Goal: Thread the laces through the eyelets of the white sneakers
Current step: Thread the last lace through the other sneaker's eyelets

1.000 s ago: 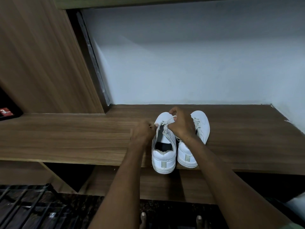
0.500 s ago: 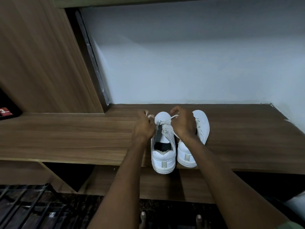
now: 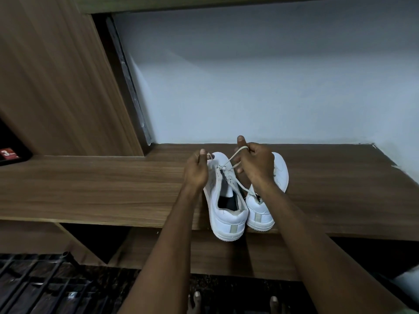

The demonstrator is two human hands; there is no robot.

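We look down on a pale wall (image 3: 260,82) rising behind a long wooden shelf (image 3: 90,189), with a wooden side panel (image 3: 56,75) standing at its left end. Below the shelf's front edge lie a dark floor and a black metal grille (image 3: 34,284) at lower left, and our toes (image 3: 197,299) show at the bottom.

On the shelf, a pair of white sneakers (image 3: 229,214) stands side by side, touching, heels toward us at the front edge and toes toward the wall. Our left hand (image 3: 196,169) hovers over the left shoe's outer side, closed, pinching one end of the lace (image 3: 233,158) between thumb and forefinger. Our right hand (image 3: 257,162) is raised over the right shoe, its fingers curled tight around the other end, which runs taut and slanting down to the front eyelets. A further length of lace trails back across the open tongue toward the right shoe's heel.
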